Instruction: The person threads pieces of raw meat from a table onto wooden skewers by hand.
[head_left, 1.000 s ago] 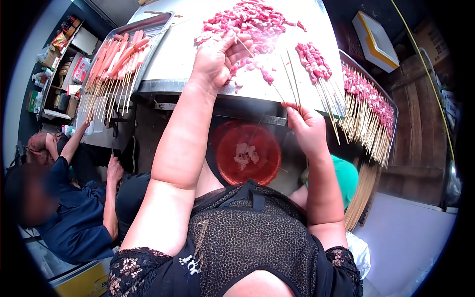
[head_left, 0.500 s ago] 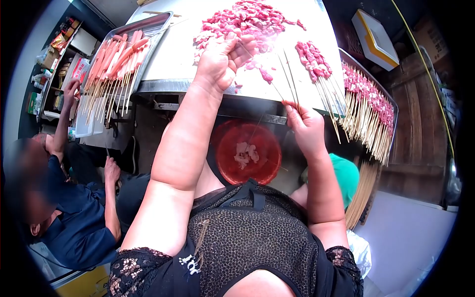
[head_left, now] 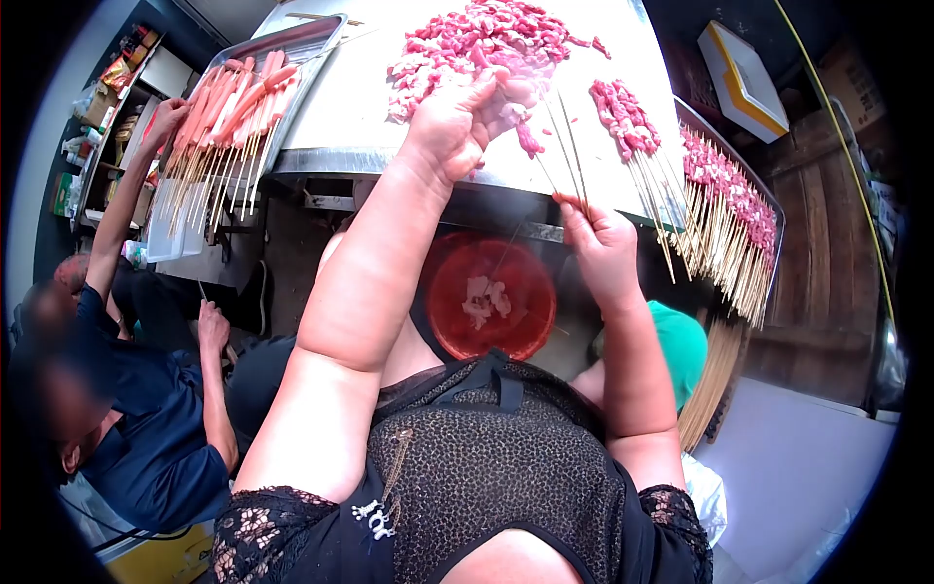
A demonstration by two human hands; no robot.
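My right hand (head_left: 601,238) is closed round the lower ends of a few thin skewers (head_left: 569,156) at the table's front edge. One of these skewers carries a piece of meat (head_left: 528,139) near my left hand. My left hand (head_left: 455,127) is raised over the table, palm side towards the right, with its fingers curled at the meat; what lies between its fingertips is blurred. Behind it spreads a pile of raw pink meat (head_left: 482,39). Several finished meat skewers (head_left: 625,117) lie to the right of my hands.
At the left, a metal tray (head_left: 329,44) holds sausage skewers (head_left: 229,107). Another tray (head_left: 775,238) of meat skewers (head_left: 735,195) stands at the right. A red basin (head_left: 533,336) is below the white table (head_left: 341,107). A co-worker (head_left: 161,428) sits at the left.
My left hand has moved slightly right and down, closer to the meat on the skewer. My right hand has stayed nearly still. The co-worker's raised hand has reached the sausage tray.
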